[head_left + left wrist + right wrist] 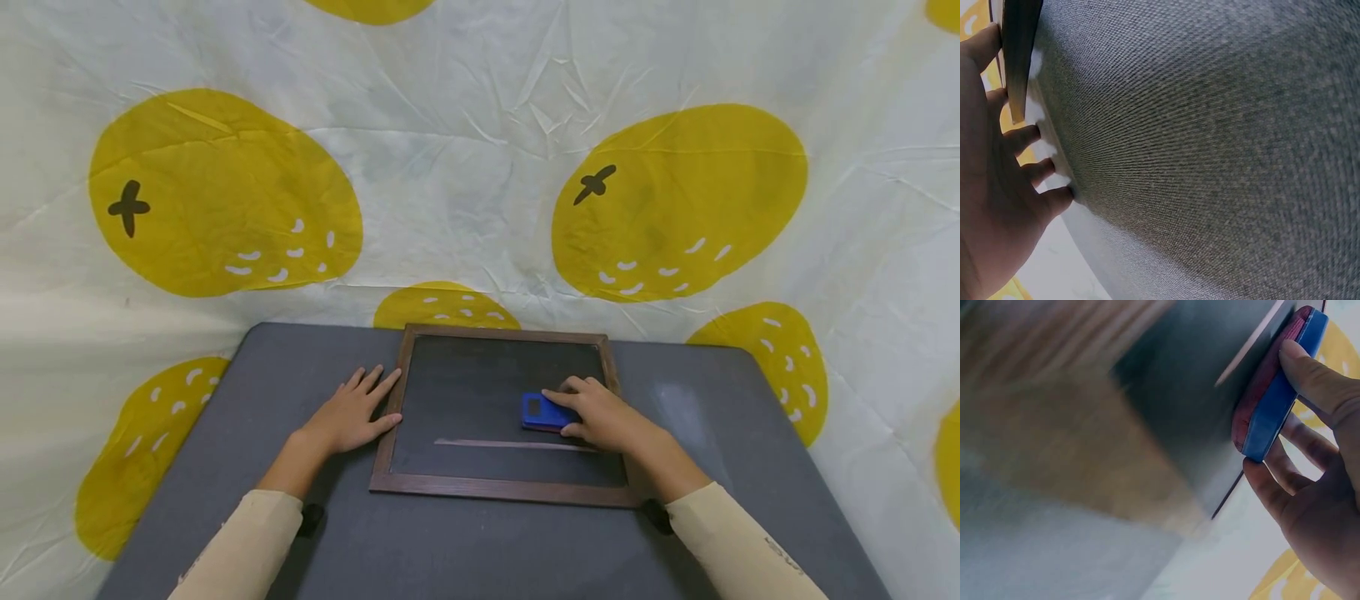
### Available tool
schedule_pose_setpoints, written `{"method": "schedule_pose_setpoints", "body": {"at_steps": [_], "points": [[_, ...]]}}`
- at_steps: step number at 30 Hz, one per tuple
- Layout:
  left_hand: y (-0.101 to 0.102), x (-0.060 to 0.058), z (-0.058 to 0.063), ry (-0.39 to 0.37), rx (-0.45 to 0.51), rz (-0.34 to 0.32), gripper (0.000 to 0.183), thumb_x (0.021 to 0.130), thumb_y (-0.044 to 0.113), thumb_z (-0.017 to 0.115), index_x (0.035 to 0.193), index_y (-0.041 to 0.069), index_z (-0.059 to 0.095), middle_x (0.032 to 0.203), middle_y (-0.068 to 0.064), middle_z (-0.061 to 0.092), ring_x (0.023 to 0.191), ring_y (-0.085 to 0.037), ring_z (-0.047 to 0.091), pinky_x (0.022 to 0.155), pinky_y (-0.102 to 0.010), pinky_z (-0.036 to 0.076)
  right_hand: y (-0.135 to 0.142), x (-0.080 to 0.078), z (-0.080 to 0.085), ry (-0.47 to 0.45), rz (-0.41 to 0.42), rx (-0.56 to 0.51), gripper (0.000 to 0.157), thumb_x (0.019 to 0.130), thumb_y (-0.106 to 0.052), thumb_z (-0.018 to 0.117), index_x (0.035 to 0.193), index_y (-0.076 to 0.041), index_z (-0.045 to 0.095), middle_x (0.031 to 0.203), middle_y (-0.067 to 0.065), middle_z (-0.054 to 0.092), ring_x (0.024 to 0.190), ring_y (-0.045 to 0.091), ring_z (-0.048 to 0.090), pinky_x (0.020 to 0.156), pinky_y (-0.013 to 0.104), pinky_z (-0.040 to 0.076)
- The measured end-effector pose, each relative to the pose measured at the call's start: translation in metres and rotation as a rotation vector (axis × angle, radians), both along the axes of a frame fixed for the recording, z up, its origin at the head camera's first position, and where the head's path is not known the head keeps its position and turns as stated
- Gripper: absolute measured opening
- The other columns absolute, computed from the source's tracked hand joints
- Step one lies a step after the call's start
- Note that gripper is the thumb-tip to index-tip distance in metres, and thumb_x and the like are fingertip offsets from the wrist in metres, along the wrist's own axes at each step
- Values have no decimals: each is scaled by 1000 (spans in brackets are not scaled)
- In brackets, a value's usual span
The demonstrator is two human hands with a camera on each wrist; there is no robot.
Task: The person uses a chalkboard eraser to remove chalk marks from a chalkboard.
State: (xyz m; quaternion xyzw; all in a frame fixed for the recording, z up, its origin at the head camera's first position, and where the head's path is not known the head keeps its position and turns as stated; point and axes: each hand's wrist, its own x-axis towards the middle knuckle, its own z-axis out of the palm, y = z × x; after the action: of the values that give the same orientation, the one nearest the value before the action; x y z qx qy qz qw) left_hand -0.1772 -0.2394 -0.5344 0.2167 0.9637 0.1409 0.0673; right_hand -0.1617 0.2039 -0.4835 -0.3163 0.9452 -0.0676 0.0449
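A blackboard point(480, 383) in a brown wooden frame lies flat on a grey table, with one pale chalk line point(510, 444) across its lower part. My right hand point(600, 412) grips a blue eraser point(534, 408) over the board, just above that line. In the right wrist view, thumb and fingers hold the sides of the eraser point(1272, 403), whose reddish felt pad point(1266, 381) faces the board. My left hand point(352, 417) rests with spread, straight fingers at the left edge of the frame, thumb touching the wood; in the left wrist view its other fingertips point(1060, 199) reach down to the tabletop.
The grey table point(300, 358) extends on both sides of the board and in front of it. Behind and around it hangs a white cloth point(450, 200) printed with big yellow fruit shapes. Dark wrist cameras point(311, 521) sit beneath both forearms.
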Motion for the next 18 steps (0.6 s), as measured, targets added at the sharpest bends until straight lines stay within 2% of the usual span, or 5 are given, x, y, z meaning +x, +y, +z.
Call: {"method": "schedule_pose_setpoints", "body": {"at_steps": [9,18], "points": [[0,0,0,6,-4,-3,79,104,58,50,167,19,24,168,-24,26,153,-55,21,116,-75,25,36,5,-2,10,-37,-32,65,87,-23,84,145,-5,60,123,17,62,103,33,59,88,51,54],[-1,-1,-2,-1,-10,0,79,104,59,50,167,21,23,169,-23,25,153,-55,20,117,-75,24,41,5,1,0,-29,-34,66,88,-23,83,146,-5,60,122,17,61,102,32,58,88,51,53]]}}
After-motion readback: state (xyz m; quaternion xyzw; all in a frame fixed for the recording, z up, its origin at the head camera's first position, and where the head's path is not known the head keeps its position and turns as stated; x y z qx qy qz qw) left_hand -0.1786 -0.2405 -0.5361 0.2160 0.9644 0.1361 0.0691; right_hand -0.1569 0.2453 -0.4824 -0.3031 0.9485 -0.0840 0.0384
